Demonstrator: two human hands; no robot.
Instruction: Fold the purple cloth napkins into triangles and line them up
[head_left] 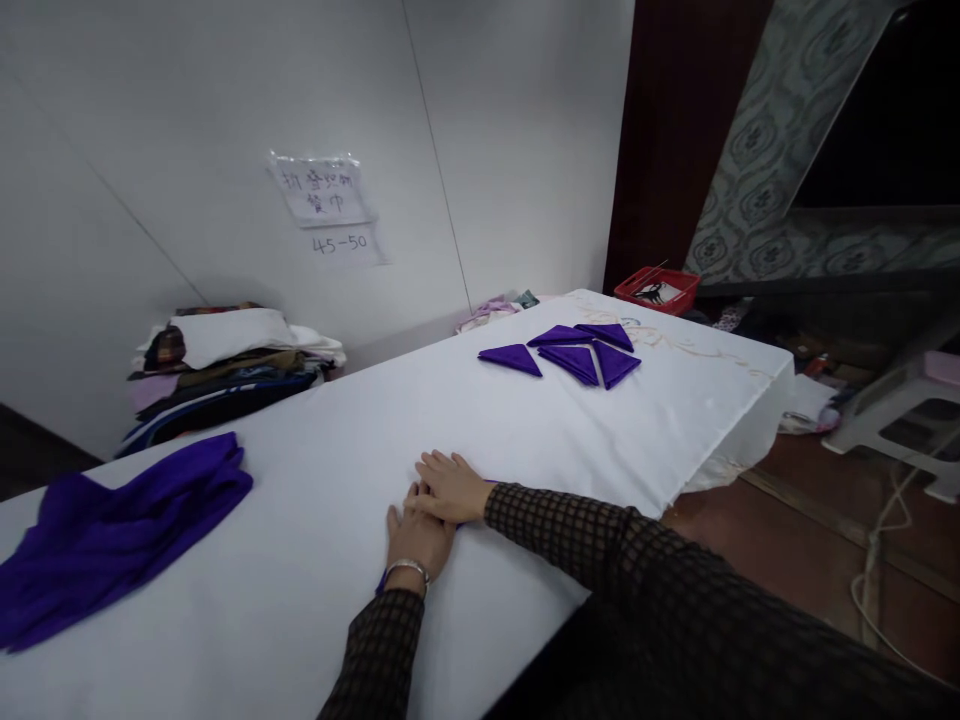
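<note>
Both of my hands lie flat on a purple cloth napkin in the lower middle of the head view. Only slivers of the napkin show past my wrists and fingers, so its shape is mostly hidden. My left hand, with a bracelet at the wrist, has its fingers stretched out. Across its fingertips rests my right hand, fingers extended and pointing left. Several purple napkins folded into triangles sit together farther back on the white-covered table. A loose heap of purple cloth is at the left.
Against the wall stands a pile of folded clothes. A red basket holding small items is near the table's far end. Handwritten paper signs hang on the wall. A plastic stool and a cable are on the floor at right.
</note>
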